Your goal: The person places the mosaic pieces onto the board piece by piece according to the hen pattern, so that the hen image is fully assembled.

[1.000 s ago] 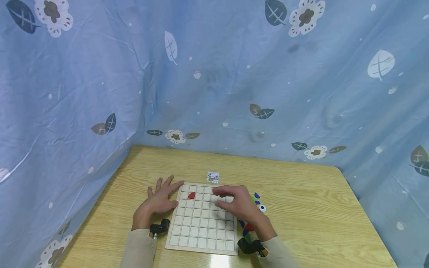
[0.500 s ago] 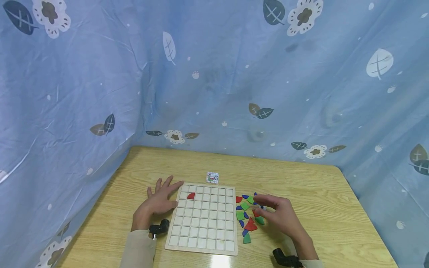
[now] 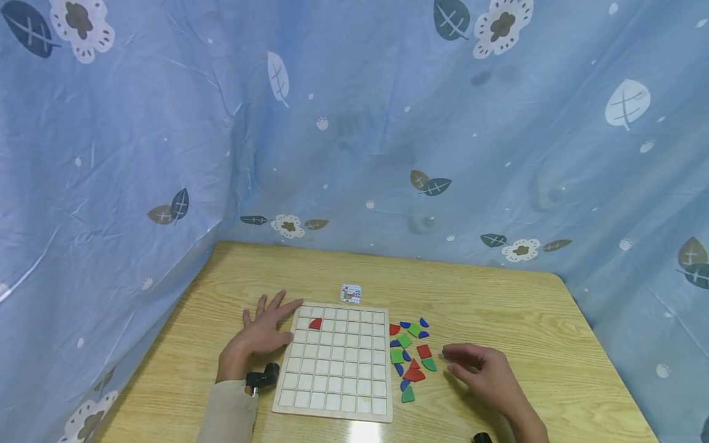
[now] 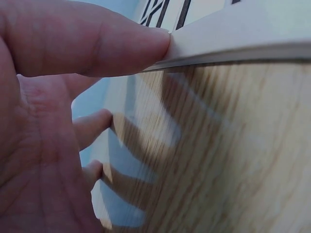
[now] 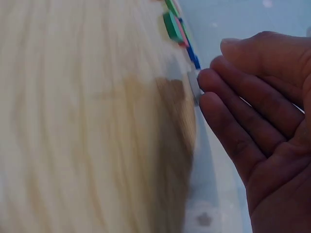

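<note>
In the head view my left hand [image 3: 259,337] lies at the left edge of a pale wooden grid board [image 3: 334,372], fingers spread. The left wrist view has the thumb [image 4: 121,46] against the board's side. One red quarter-round piece [image 3: 316,323] sits in an upper-left square of the board. My right hand [image 3: 487,376] is right of the loose pieces, thumb apart from the loosely bent fingers. At its fingertips is a small whitish piece [image 5: 194,87], seen edge-on in the right wrist view and mostly hidden in the head view; the fingers seem to touch it.
Several loose red, green and blue pieces lie right of the board, among them a red square [image 3: 424,351] and a dark green quarter-round [image 3: 407,394]. A small printed picture card [image 3: 351,293] lies behind the board. Blue patterned cloth [image 3: 354,135] hangs around the wooden table [image 3: 498,307].
My right hand has moved from over the board, across the loose pieces, to their right side. The white disc with a dark centre has shifted right with its fingertips. My left hand has stayed put.
</note>
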A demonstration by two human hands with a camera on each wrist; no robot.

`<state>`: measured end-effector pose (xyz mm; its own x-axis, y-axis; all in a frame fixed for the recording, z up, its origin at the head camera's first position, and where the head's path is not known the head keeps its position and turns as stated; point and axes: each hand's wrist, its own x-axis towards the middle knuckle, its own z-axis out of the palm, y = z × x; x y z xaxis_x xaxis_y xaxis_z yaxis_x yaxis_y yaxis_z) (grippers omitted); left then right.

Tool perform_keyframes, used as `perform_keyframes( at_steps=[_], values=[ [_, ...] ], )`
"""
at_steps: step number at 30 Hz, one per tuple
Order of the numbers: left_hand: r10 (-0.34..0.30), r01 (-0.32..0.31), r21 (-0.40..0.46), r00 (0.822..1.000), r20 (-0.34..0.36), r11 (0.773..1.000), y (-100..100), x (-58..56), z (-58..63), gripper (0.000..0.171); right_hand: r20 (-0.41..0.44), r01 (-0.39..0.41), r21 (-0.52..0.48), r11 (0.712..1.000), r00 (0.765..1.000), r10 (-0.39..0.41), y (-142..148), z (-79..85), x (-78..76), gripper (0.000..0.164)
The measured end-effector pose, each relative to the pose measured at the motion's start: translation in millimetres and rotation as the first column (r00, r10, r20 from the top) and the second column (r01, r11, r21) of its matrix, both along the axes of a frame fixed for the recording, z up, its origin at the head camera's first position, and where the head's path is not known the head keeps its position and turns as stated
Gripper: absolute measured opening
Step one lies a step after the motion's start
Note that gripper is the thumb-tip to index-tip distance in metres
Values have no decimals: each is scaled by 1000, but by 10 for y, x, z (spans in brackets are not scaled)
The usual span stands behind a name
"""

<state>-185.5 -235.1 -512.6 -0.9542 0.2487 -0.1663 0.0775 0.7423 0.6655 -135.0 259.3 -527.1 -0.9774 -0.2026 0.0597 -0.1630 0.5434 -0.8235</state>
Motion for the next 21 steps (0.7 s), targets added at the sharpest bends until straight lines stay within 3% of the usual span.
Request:
perform_keyframes(
  at_steps=[9,21],
  values=[
    [-4,4,4,1000,6,1000,-11,5,22,83,-150,111,30,993,983,-105,128,-8,88,29],
    [-8,8,12,1000,4,1000,2,-2,5,83,-155,147,143,979,980,-125,-51,-43,-36,33]
  ],
)
